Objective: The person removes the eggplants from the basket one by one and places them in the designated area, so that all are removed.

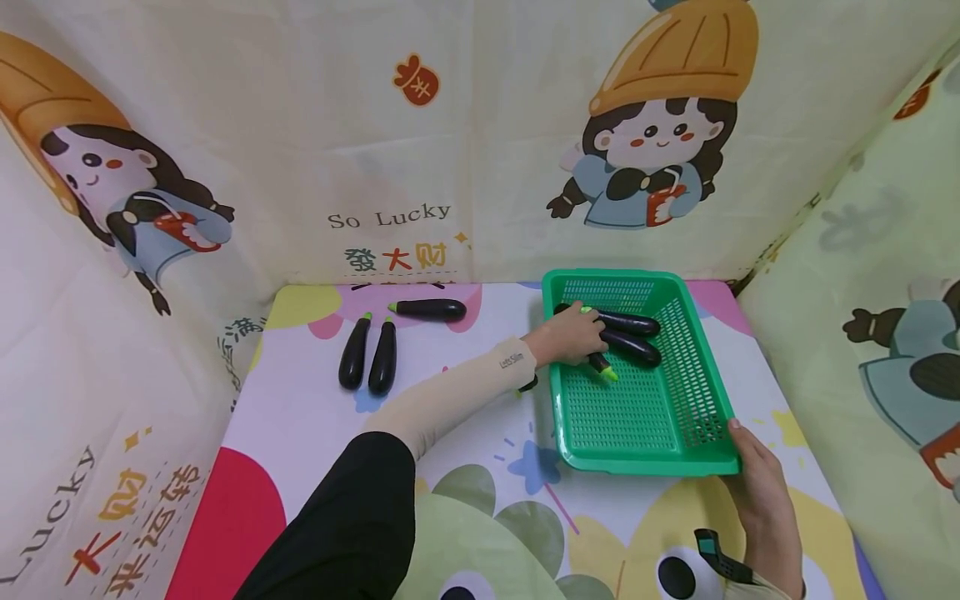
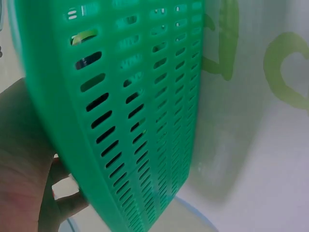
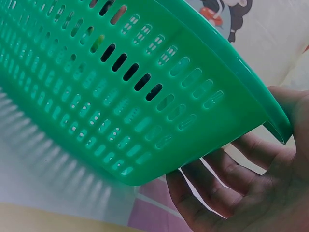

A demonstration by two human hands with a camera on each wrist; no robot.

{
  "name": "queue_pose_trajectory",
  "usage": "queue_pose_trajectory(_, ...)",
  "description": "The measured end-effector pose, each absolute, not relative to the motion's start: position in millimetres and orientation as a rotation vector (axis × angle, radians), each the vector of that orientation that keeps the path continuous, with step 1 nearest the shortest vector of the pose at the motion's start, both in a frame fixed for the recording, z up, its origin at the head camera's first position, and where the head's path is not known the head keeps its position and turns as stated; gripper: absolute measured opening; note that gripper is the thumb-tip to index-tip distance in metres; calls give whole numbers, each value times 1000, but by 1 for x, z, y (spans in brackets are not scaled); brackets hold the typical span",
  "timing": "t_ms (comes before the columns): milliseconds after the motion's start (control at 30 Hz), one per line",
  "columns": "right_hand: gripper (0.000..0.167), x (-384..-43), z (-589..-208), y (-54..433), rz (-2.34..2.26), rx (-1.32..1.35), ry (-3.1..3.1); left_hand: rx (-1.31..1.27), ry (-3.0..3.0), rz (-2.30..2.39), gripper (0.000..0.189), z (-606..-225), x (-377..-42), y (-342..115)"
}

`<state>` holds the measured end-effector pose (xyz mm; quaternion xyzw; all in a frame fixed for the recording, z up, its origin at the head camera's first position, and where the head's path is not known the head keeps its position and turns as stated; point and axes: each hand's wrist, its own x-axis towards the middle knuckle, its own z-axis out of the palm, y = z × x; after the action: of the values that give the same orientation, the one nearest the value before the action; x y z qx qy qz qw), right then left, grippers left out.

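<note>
My left hand (image 1: 573, 336) reaches over the left rim of a green plastic basket (image 1: 630, 460) and grips a dark eggplant (image 1: 597, 362) inside it. Most of that eggplant is hidden under the fingers; its green stem end points toward me. Beside it in the basket lie an upper eggplant (image 1: 633, 323) and a lower eggplant (image 1: 637, 350). At the near right corner, my right hand (image 1: 765, 492) holds the basket. In the right wrist view, the thumb is at the rim and the fingers (image 3: 212, 183) bend beneath and against the outer wall.
Left on the patterned tabletop (image 1: 300, 433) lie three more eggplants: one upright in view (image 1: 355, 354), its neighbour (image 1: 383, 358), and one sideways (image 1: 431, 310) behind them. A printed cloth wall (image 1: 510, 183) closes the back, with others at both sides.
</note>
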<state>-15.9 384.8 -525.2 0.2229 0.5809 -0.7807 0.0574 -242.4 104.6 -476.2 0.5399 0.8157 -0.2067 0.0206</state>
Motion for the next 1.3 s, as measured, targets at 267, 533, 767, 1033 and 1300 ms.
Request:
queue_pose_trajectory(267,30,-15,-525,384,-2393,663,1748,1734,2597,-629,36,-468,-240,99)
queue_pose_trajectory(533,30,-16,-524,384,-2371,660,1761,1804,2660,-478,41,-459,-240,93)
queue_pose_trajectory(767,30,-16,-524,385,-2365,675,1743,1789,2718,-334,43,-452,-241,88)
queue_pose_trajectory(1033,28,-16,-525,386,-2355,685,1743,1723,2808,-253,44,-446,-243,86)
queue_pose_trajectory(1300,30,-17,-528,387,-2361,672,1742,1544,2954,-218,46,-446,-243,79)
